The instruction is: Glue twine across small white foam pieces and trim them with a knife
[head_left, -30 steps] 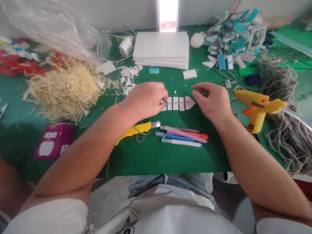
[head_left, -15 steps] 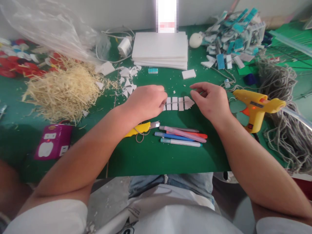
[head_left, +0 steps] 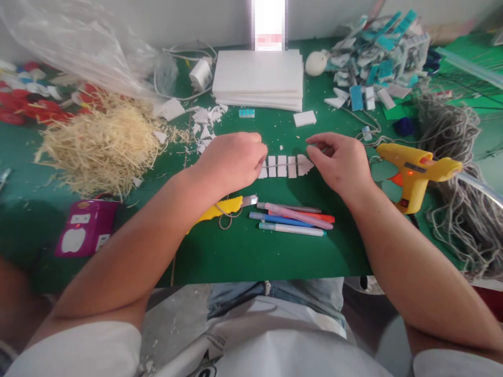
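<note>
A row of flat white foam-like pieces (head_left: 282, 166) lies on the green table, with a pointed, notched piece (head_left: 304, 165) at its right end. Along their middle runs a thin grey string (head_left: 271, 165), which goes under the fingers of my left hand (head_left: 238, 159). That hand is closed in a pinch at the row's left end; its fingertips are partly hidden. My right hand (head_left: 341, 159) hovers by the pointed piece, thumb and forefinger bent with a gap between them. Whether its lower fingers touch the piece is hidden.
In front lie a yellow cutter (head_left: 220, 209) and several markers (head_left: 293, 217). A yellow glue gun (head_left: 416, 175) and grey yarn (head_left: 456, 131) are at right. Straw (head_left: 98, 141) and a purple box (head_left: 86, 228) are at left; white sheets (head_left: 257, 73) are stacked behind.
My left hand has shifted slightly left along the row, and more of the leftmost white piece shows. The right hand has stayed in place.
</note>
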Action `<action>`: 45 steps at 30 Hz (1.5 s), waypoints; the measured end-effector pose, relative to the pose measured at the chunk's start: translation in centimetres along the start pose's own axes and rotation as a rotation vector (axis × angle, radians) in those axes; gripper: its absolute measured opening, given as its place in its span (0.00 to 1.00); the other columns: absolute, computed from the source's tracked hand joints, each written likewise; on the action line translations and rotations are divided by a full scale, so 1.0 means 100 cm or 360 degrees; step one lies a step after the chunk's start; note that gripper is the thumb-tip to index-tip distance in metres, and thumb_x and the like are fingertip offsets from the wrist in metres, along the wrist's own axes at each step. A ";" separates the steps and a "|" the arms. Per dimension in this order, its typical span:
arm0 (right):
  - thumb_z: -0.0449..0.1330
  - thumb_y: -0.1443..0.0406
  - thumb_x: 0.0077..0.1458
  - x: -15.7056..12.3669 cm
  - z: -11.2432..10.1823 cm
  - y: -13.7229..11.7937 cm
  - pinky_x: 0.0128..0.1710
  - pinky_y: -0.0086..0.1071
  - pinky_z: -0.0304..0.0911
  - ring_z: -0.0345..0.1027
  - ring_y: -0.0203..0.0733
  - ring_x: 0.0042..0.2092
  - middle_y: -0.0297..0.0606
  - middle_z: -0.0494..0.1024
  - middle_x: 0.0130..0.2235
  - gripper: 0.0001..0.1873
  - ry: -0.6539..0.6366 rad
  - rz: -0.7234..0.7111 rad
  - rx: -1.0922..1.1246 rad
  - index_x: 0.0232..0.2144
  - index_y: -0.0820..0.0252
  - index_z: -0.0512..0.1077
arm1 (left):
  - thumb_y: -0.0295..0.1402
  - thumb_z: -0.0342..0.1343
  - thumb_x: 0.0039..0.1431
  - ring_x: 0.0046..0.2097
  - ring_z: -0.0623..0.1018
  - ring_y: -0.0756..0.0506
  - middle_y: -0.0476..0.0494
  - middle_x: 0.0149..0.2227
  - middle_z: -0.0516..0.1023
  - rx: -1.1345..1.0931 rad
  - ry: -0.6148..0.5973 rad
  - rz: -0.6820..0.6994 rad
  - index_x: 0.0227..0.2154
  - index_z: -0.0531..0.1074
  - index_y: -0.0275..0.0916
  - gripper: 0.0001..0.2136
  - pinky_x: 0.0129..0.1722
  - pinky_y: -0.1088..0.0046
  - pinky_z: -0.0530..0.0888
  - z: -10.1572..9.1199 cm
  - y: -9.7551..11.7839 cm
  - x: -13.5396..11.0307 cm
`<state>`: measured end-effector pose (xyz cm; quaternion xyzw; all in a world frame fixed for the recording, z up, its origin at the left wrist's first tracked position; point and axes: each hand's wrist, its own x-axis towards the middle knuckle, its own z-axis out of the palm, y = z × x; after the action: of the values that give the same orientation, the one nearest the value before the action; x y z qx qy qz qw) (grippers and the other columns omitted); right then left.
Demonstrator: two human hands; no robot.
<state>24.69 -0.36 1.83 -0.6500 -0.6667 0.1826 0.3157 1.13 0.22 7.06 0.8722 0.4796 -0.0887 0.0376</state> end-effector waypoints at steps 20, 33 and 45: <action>0.64 0.61 0.55 -0.001 0.002 0.003 0.40 0.42 0.75 0.74 0.45 0.32 0.38 0.85 0.33 0.16 0.0009 -0.0060 -0.0004 0.41 0.56 0.89 | 0.29 0.56 0.67 0.54 0.83 0.35 0.40 0.52 0.83 -0.0053 -0.0050 -0.0093 0.46 0.84 0.41 0.12 0.45 0.64 0.77 -0.007 -0.007 -0.004; 0.64 0.62 0.57 -0.001 0.003 0.005 0.42 0.44 0.75 0.75 0.46 0.33 0.38 0.85 0.34 0.16 -0.0015 -0.0083 -0.0006 0.43 0.56 0.89 | 0.27 0.54 0.68 0.51 0.84 0.35 0.39 0.50 0.84 0.0010 -0.0132 -0.0064 0.44 0.85 0.39 0.13 0.43 0.63 0.78 -0.002 0.000 0.000; 0.64 0.64 0.58 -0.001 0.002 0.004 0.43 0.44 0.76 0.76 0.46 0.34 0.39 0.85 0.35 0.14 -0.0024 -0.0080 -0.0033 0.43 0.58 0.88 | 0.28 0.56 0.68 0.54 0.84 0.32 0.38 0.52 0.84 -0.0111 -0.0173 -0.0237 0.46 0.84 0.41 0.12 0.48 0.60 0.79 -0.008 -0.001 -0.001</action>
<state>24.85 -0.39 1.38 -0.6349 -0.6871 0.1725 0.3084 1.07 0.29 7.85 0.8263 0.5431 -0.1217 0.0871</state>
